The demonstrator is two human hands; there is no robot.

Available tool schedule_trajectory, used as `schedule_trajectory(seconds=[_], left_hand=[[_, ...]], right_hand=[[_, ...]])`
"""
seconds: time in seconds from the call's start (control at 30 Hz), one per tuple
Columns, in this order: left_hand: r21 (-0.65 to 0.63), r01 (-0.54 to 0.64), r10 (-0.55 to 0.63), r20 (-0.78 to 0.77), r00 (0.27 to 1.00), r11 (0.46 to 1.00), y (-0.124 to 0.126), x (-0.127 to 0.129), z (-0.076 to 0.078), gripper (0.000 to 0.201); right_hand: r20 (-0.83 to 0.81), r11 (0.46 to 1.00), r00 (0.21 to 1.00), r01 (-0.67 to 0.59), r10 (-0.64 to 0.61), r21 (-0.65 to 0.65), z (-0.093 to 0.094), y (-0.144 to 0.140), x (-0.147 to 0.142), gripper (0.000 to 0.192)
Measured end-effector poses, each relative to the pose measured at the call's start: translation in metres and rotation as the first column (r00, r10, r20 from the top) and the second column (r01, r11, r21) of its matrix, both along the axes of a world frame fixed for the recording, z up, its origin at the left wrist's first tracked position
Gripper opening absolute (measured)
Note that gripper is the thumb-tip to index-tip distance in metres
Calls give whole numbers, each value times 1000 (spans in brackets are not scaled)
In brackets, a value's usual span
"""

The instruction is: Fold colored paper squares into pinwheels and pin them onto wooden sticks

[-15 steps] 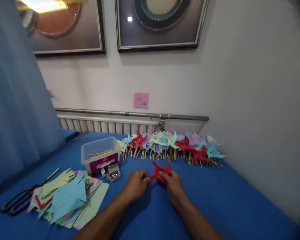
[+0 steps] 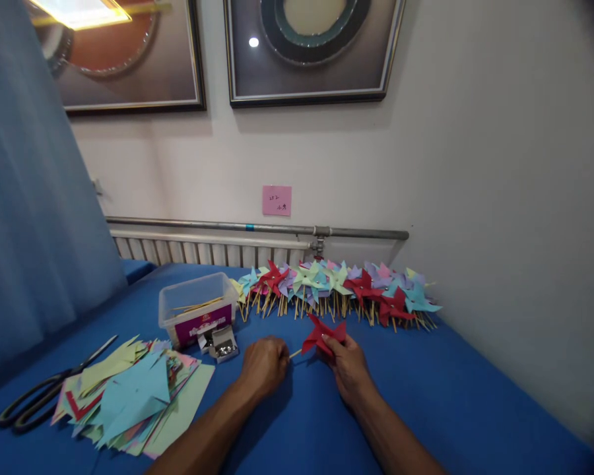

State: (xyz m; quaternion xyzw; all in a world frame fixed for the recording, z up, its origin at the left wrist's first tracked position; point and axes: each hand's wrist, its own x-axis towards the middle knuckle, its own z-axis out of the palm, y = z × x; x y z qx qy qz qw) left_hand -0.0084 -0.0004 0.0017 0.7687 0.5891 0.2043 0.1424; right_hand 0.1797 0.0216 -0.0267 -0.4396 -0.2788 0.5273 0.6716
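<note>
While the right hand pinches a red paper pinwheel just below frame centre, the left hand — fingers curled — grips its thin wooden stick; a row of finished pinwheels lies just above.

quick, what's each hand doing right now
Left hand: closed, pinching the end of the thin wooden stick.
Right hand: closed on the red paper pinwheel, above the blue table.

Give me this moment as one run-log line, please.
left hand: grip on stick | right hand: holds red pinwheel | surface: blue table
</note>
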Motion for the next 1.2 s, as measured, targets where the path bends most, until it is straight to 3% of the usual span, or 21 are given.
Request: schedule_trajectory(seconds=[0.47,0.73,0.97,1.2], left_hand=[[5,16,-15,-152,988,1000,-4,7,0,24],[20,-72,72,-27,997,997,1,5,-3,17],[-23,-193,194,69,979,981,5,3,-2,13],[-31,-213,215,73,974,977,5,3,0,16]], right_hand=[[-10,1000,1000,-11,11,-9,5,-2,-2,41],[5,999,999,-37,37,19,6,-5,-2,39],[312,993,944,81,-104,87,6,-2,1,41],[578,984,812,-27,-82,177,7,-13,-6,43]])
